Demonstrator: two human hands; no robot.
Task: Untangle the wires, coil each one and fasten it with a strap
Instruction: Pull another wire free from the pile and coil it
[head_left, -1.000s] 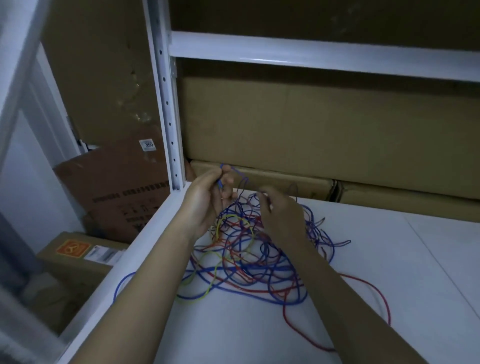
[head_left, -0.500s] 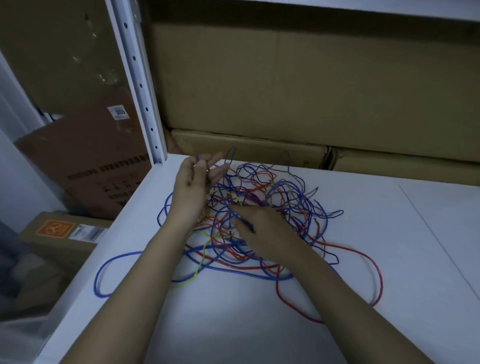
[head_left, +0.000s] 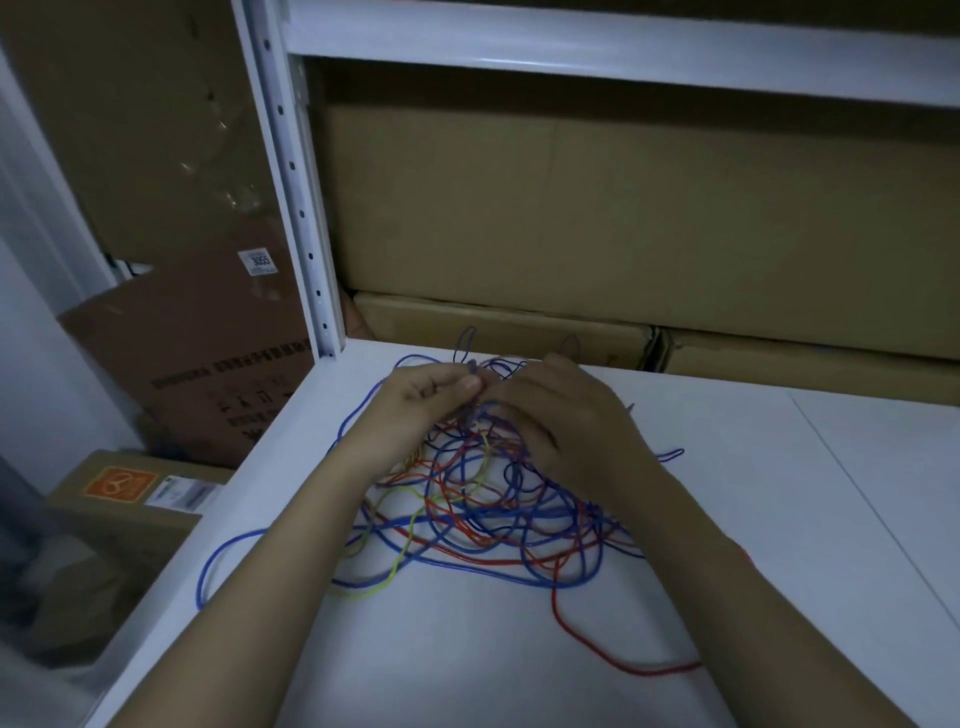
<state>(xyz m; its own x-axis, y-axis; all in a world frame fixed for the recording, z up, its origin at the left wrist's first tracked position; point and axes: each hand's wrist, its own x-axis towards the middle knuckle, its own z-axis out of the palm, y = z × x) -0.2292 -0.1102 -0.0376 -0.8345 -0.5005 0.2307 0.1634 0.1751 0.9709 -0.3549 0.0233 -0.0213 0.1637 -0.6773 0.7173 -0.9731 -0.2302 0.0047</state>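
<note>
Step in hand: untangling; no wire coiled or strapped yet. Tangled wires (head_left: 488, 499), blue, red and yellow, lie on white surface (head_left: 779, 519) just in front of cardboard boxes (head_left: 623, 218). Left hand (head_left: 415, 400) pinches blue strand at far edge of tangle. Right hand (head_left: 566, 421) rests curled over tangle; grip cannot be told. Next move calls for drawing one strand free without tightening knots.

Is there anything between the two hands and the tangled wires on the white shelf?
Nothing visible. The left hand and right hand are already at the far side of the wire tangle, both pinching strands there. Around the pile only bare shelf shows.
</note>
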